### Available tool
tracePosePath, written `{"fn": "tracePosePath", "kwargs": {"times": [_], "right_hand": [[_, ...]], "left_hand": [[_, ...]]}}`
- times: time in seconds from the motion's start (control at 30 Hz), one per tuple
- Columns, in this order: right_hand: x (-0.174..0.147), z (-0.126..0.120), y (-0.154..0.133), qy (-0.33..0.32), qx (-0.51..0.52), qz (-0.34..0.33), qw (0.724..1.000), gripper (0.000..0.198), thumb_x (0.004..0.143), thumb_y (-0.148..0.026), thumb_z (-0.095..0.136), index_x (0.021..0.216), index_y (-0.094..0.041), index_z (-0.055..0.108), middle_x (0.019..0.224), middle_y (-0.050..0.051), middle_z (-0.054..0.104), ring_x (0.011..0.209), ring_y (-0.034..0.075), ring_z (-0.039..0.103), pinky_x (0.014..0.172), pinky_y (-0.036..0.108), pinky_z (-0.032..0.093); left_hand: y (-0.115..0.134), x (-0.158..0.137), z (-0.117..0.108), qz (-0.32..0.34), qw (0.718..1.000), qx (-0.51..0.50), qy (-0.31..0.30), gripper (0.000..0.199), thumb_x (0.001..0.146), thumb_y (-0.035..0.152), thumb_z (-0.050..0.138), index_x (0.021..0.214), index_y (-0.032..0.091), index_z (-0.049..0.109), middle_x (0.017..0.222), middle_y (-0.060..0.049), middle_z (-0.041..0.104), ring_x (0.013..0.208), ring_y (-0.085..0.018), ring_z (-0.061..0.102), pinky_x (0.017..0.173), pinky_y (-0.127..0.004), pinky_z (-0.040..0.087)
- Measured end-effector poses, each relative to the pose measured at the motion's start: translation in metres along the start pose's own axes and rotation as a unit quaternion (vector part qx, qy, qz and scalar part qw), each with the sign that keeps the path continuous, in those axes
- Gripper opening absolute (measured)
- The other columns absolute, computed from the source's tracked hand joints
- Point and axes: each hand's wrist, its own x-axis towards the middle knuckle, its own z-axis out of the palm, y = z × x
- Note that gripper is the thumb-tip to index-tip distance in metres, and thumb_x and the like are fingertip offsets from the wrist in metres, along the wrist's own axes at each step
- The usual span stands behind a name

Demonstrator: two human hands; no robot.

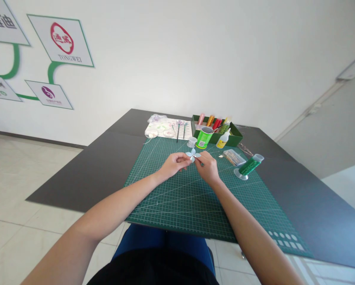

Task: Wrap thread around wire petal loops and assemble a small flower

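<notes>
A small pale blue flower (193, 154) with several pointed petals is held up over the green cutting mat (177, 206). My left hand (175, 164) pinches it from the left, thumb and fingers closed at a petal. From the right, my right hand (207, 165) is closed at the flower's other side, its fingertips partly hidden behind the petals. Just beyond the hands stand a small clear round container (192, 142) and a bright green can (204, 138).
A dark green box (236, 139) holds several coloured tubes. Near it are a glue bottle (223, 139), a clear case (234, 157) and a green spool (250, 166). Thin dark-stemmed pieces (178, 132) lie on patterned paper (156, 130). A wall (195, 59) rises behind the table.
</notes>
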Motion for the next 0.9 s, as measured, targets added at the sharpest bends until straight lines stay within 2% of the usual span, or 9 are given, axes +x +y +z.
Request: {"fn": "tracePosePath", "kwargs": {"times": [0.2, 0.37, 0.47, 0.67, 0.9], "right_hand": [[0.0001, -0.0008, 0.0031, -0.021, -0.006, -0.021, 1.0, 0.032, 0.1, -0.013, 0.054, 0.069, -0.021, 0.06, 0.068, 0.004, 0.057, 0.071, 0.02, 0.051, 0.066, 0.031, 0.041], [0.0, 0.0005, 0.002, -0.053, -0.011, -0.047, 0.997, 0.036, 0.101, -0.013, 0.053, 0.066, -0.021, 0.058, 0.067, 0.004, 0.055, 0.071, 0.02, 0.049, 0.065, 0.031, 0.039], [0.0002, 0.0, 0.0, -0.074, -0.013, -0.066, 0.995, 0.036, 0.101, -0.011, 0.052, 0.067, -0.021, 0.058, 0.069, 0.004, 0.055, 0.073, 0.02, 0.049, 0.066, 0.031, 0.039], [0.0008, 0.0, -0.0019, -0.077, -0.002, -0.086, 0.993, 0.034, 0.102, -0.011, 0.052, 0.071, -0.02, 0.059, 0.071, 0.004, 0.056, 0.074, 0.02, 0.049, 0.066, 0.031, 0.039], [0.0013, 0.0012, -0.0038, -0.081, -0.007, -0.09, 0.993, 0.034, 0.102, -0.01, 0.051, 0.07, -0.021, 0.059, 0.07, 0.004, 0.056, 0.073, 0.02, 0.049, 0.065, 0.031, 0.039]], "left_hand": [[0.0074, 0.0012, -0.0059, 0.027, 0.999, 0.04, 0.023, 0.044, 0.082, 0.058, 0.073, 0.086, 0.016, 0.062, 0.076, 0.0, 0.062, 0.06, -0.01, 0.057, 0.049, -0.021, 0.039], [0.0046, 0.0017, -0.0062, 0.043, 0.997, 0.054, 0.036, 0.042, 0.085, 0.057, 0.07, 0.085, 0.016, 0.061, 0.065, 0.003, 0.056, 0.055, -0.01, 0.05, 0.05, -0.022, 0.037], [0.0028, 0.0017, -0.006, 0.047, 0.997, 0.048, 0.041, 0.039, 0.085, 0.055, 0.07, 0.083, 0.017, 0.06, 0.065, 0.003, 0.056, 0.056, -0.011, 0.05, 0.051, -0.023, 0.036], [0.0047, 0.0025, -0.0075, 0.06, 0.997, 0.045, 0.033, 0.036, 0.086, 0.049, 0.07, 0.077, 0.016, 0.059, 0.064, 0.003, 0.054, 0.056, -0.01, 0.047, 0.054, -0.023, 0.035], [0.0044, 0.0031, -0.0087, 0.034, 0.998, 0.04, 0.036, 0.032, 0.087, 0.044, 0.069, 0.074, 0.016, 0.059, 0.06, 0.002, 0.054, 0.051, -0.009, 0.043, 0.049, -0.023, 0.032]]}}
